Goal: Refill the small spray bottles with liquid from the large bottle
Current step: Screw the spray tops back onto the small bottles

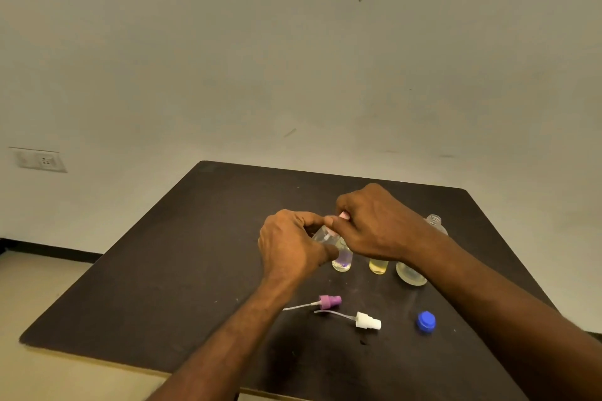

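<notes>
1. My left hand [290,244] is wrapped around a small clear spray bottle [322,236], tilted so its neck points up and right toward my other hand. I hold it off the table so I can twist against it instead of chasing it around.

2. My right hand [374,225] has its fingers [330,221] curled and pinching the pink spray cap [343,215] on that bottle's neck. Can't tell if it's screwing on or off, but with two other pump heads already lying loose, I'd guess it's coming off.

3. Those two: a purple pump head [329,300] and a white pump head [368,321], lying on their sides with dip tubes pointing left, on the near part of the table [163,270], out of the pouring zone.

4. Just beside and below my hands stand two open small bottles, one with a purplish bit of liquid [342,259] and one with yellowish liquid [378,266], lined up for refilling.

5. The large bottle [420,257] stands right of them, mostly behind my right wrist, open neck showing. Its blue cap [426,322] sits near, to the right of the pump heads.

6. Pouring doesn't look started on this one yet, I reckon.
</notes>
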